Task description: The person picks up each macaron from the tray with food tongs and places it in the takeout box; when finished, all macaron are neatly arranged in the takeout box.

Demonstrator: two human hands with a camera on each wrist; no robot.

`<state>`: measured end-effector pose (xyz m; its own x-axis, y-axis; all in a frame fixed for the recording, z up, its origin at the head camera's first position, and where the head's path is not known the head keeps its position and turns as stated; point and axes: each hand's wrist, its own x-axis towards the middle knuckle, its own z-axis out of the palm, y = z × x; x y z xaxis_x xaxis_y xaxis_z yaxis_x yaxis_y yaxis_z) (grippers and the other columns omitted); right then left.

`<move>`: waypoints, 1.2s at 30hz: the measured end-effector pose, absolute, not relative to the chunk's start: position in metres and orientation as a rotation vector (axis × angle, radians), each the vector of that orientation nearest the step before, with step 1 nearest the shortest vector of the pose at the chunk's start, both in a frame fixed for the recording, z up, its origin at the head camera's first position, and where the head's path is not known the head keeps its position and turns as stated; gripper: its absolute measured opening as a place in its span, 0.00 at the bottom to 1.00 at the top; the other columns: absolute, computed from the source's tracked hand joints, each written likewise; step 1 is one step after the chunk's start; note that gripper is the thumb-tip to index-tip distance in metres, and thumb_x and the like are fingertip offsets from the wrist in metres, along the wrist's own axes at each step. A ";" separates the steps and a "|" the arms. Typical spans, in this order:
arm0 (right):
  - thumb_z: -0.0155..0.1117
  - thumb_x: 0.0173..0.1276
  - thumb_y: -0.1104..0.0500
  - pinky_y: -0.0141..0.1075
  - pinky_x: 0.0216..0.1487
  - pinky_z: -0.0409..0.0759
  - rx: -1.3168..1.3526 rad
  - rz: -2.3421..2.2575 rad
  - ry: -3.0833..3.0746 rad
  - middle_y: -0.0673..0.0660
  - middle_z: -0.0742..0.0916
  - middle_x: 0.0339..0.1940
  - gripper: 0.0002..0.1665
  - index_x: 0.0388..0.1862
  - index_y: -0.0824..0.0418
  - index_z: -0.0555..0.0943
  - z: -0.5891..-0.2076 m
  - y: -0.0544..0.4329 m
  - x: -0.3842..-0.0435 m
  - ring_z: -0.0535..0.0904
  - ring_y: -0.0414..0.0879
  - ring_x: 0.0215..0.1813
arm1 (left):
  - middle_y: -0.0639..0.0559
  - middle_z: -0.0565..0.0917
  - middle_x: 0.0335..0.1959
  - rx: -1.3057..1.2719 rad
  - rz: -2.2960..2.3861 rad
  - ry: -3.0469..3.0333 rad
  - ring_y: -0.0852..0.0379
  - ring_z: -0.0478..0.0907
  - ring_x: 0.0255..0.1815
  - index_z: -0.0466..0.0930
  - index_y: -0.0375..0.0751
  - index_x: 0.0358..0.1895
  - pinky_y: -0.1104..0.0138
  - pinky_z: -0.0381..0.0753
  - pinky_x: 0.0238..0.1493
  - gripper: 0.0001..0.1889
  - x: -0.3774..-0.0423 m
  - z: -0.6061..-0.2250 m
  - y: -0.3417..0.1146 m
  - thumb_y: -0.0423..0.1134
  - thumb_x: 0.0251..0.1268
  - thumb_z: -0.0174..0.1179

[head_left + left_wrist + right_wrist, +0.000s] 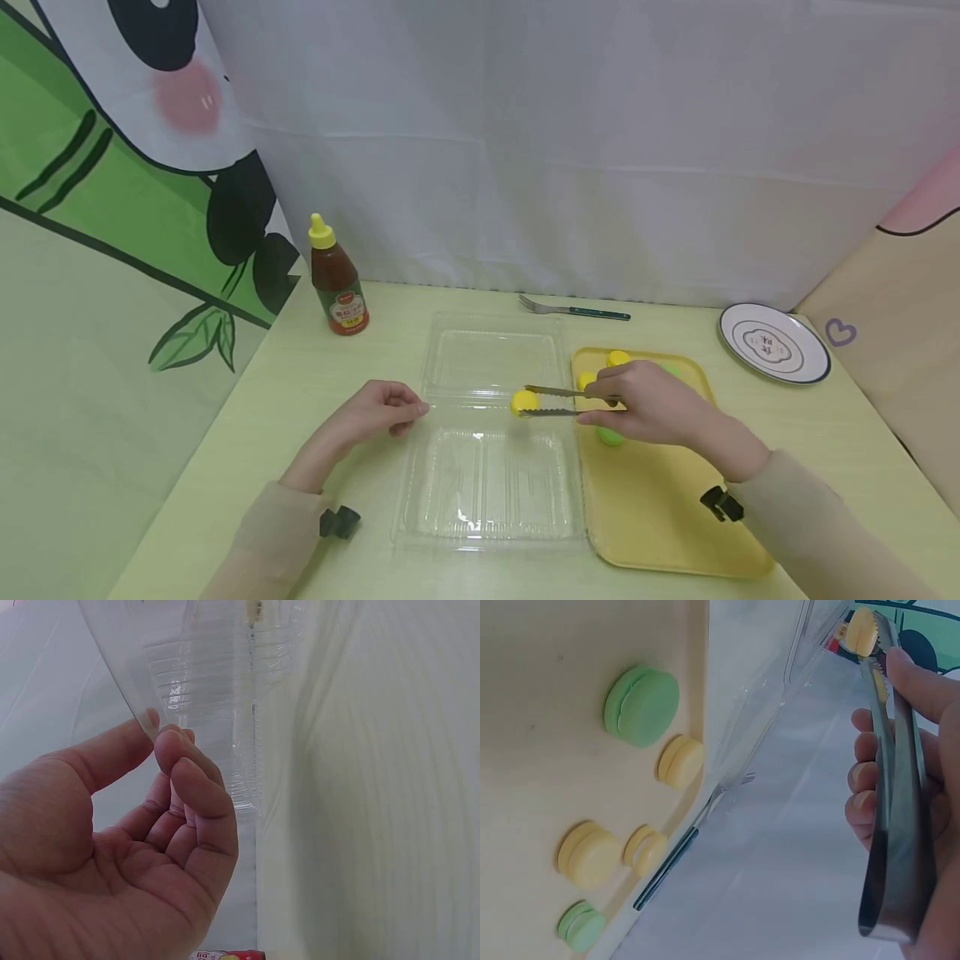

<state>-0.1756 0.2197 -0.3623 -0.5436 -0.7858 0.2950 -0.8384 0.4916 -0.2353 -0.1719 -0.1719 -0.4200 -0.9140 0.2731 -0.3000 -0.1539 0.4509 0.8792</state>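
My left hand (382,408) pinches the edge of a clear plastic clamshell box (483,492) between thumb and forefinger, near its fold line. The box lies spread flat, its lid (495,358) on the far side. In my right hand (652,404) are metal tongs (900,847) with toothed tips, held by thumb and fingers. Between those tips sits a yellow macaron (524,403), held over the box around the fold. Beneath my right hand is a yellow tray (675,517); the right wrist view shows yellow macarons (591,855) and green macarons (645,709) on it.
At the back left stands a sauce bottle (341,287) with a yellow cap. A fork (577,311) with a dark green handle lies along the back edge, behind the box and tray. To the right of the tray is a white plate (798,358). White cloth (600,167) hangs behind the table.
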 end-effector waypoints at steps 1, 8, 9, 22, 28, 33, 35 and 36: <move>0.75 0.62 0.53 0.27 0.25 0.66 1.425 0.540 -2.581 0.41 0.73 0.20 0.09 0.28 0.52 0.83 -0.363 0.217 -0.176 0.60 0.29 0.22 | 0.49 0.78 0.22 0.102 1.460 2.306 0.54 0.74 0.27 0.81 0.35 0.42 0.62 0.73 0.36 0.13 -0.172 -0.420 -0.172 0.44 0.69 0.65; 0.73 0.64 0.48 0.26 0.23 0.60 1.432 0.506 -2.617 0.41 0.66 0.19 0.18 0.21 0.50 0.75 -0.375 0.205 -0.179 0.57 0.30 0.22 | 0.49 0.78 0.23 0.108 1.468 2.304 0.54 0.74 0.27 0.81 0.35 0.42 0.62 0.74 0.36 0.13 -0.172 -0.421 -0.172 0.44 0.69 0.65; 0.72 0.65 0.48 0.26 0.23 0.59 1.435 0.509 -2.623 0.41 0.65 0.18 0.19 0.21 0.50 0.73 -0.376 0.203 -0.179 0.56 0.30 0.22 | 0.49 0.78 0.23 0.109 1.468 2.304 0.54 0.74 0.27 0.81 0.35 0.42 0.62 0.74 0.36 0.13 -0.172 -0.421 -0.172 0.44 0.69 0.65; 0.72 0.65 0.48 0.27 0.25 0.53 1.501 0.525 -2.586 0.41 0.59 0.19 0.26 0.17 0.49 0.65 -0.387 0.180 -0.178 0.52 0.32 0.23 | 0.49 0.78 0.23 0.096 1.447 2.317 0.54 0.74 0.27 0.82 0.35 0.41 0.62 0.74 0.36 0.13 -0.172 -0.422 -0.173 0.44 0.68 0.65; 0.72 0.65 0.47 0.27 0.25 0.53 1.528 0.509 -2.582 0.41 0.59 0.19 0.27 0.17 0.50 0.65 -0.391 0.169 -0.178 0.53 0.32 0.22 | 0.49 0.78 0.23 0.089 1.439 2.320 0.54 0.74 0.28 0.81 0.36 0.42 0.62 0.74 0.36 0.13 -0.172 -0.422 -0.172 0.44 0.69 0.65; 0.72 0.65 0.48 0.27 0.24 0.53 1.552 0.496 -2.586 0.42 0.59 0.18 0.26 0.17 0.51 0.67 -0.394 0.161 -0.178 0.53 0.32 0.22 | 0.49 0.78 0.23 0.094 1.440 2.323 0.54 0.74 0.28 0.82 0.36 0.42 0.62 0.74 0.35 0.13 -0.172 -0.422 -0.171 0.44 0.69 0.65; 0.72 0.65 0.48 0.27 0.24 0.53 1.559 0.489 -2.590 0.42 0.60 0.18 0.25 0.18 0.51 0.67 -0.395 0.158 -0.177 0.54 0.32 0.22 | 0.49 0.79 0.23 0.095 1.439 2.325 0.54 0.74 0.28 0.82 0.36 0.42 0.62 0.74 0.35 0.13 -0.172 -0.422 -0.172 0.44 0.69 0.65; 0.72 0.65 0.48 0.27 0.24 0.53 1.562 0.482 -2.593 0.42 0.60 0.18 0.25 0.18 0.51 0.67 -0.396 0.157 -0.177 0.54 0.32 0.22 | 0.49 0.79 0.23 0.097 1.439 2.327 0.54 0.74 0.28 0.82 0.36 0.42 0.62 0.74 0.35 0.13 -0.172 -0.422 -0.172 0.44 0.69 0.65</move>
